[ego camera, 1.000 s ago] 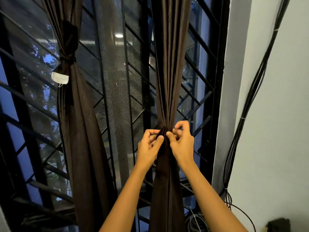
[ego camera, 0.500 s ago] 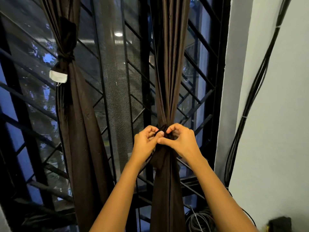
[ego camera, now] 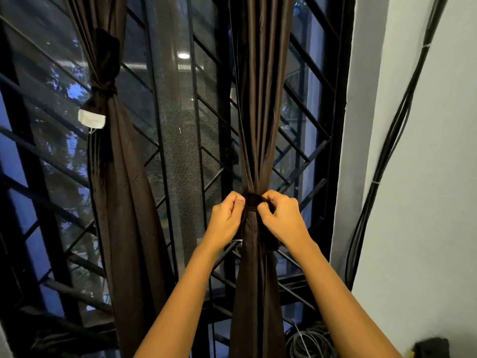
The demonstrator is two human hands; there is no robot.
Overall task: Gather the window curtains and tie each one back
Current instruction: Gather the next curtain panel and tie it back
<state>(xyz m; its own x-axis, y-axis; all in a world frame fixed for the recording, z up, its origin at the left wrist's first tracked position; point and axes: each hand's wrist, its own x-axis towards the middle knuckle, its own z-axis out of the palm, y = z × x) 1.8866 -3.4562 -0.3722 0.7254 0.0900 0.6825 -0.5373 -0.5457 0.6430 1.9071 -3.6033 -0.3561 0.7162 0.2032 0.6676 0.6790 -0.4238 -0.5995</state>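
Two dark brown curtains hang in front of a barred window. The left curtain point(ego camera: 116, 177) is bunched by a dark tie point(ego camera: 103, 89) with a white tag point(ego camera: 91, 119) hanging beside it. The right curtain point(ego camera: 258, 99) is gathered at its waist by a dark tie band point(ego camera: 251, 200). My left hand point(ego camera: 225, 218) pinches the left end of that band, and my right hand point(ego camera: 280, 215) pinches the right end. Both hands press against the gathered fabric at the knot.
Black window bars point(ego camera: 307, 161) and a mesh screen point(ego camera: 178, 125) stand behind the curtains. A bundle of black cables point(ego camera: 392, 130) runs down the white wall point(ego camera: 426, 177) on the right. Coiled cable point(ego camera: 307, 342) lies at the bottom.
My hands have drawn slightly apart and sideways on the tie band, and the knot between them looks tighter. The left curtain has not changed.
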